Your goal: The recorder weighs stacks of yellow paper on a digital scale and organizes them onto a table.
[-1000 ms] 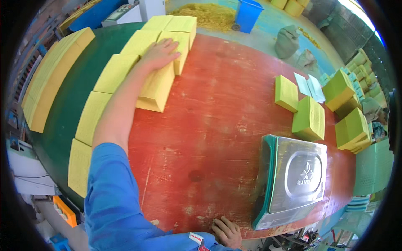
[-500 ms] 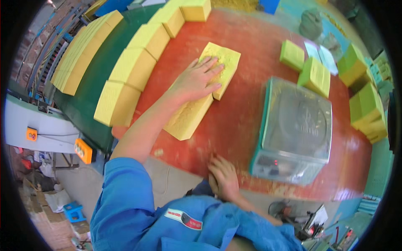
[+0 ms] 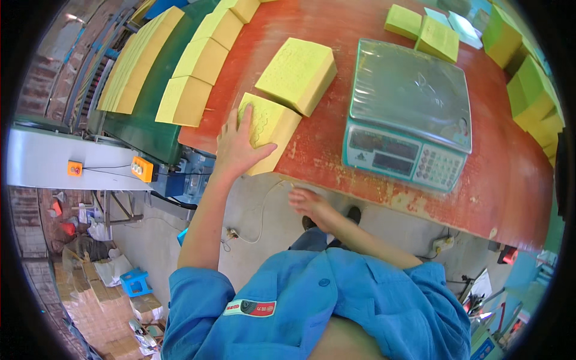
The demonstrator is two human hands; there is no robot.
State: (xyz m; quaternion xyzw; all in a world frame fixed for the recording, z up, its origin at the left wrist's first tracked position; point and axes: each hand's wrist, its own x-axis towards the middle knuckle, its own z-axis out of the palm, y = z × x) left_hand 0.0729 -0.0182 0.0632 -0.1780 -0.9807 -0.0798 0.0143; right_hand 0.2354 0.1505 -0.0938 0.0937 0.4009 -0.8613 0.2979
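Note:
Two yellow blocks with pitted tops lie close together on the red table, a narrow gap between them. My left hand [image 3: 237,147] is at the left side of the near block [image 3: 270,127], its fingers spread and the thumb reaching over the near end of the top. It does not wrap round the block. The far block [image 3: 297,72] lies beyond, untouched. Just off the table's front edge hovers my right hand [image 3: 309,204], fingers loosely stretched, with nothing seen in it.
A weighing scale [image 3: 411,96] with a clear cover stands right on the red table [image 3: 372,204]. Yellow blocks [image 3: 192,93] line the table's left edge, beside a green surface [image 3: 141,135] bearing more. Other blocks [image 3: 438,39] lie at far right. An orange switch box [image 3: 142,169] sits left.
My left hand has come off the top of the far block and back to the near block's left side. My right hand has shifted slightly. The whole view has tilted and moved.

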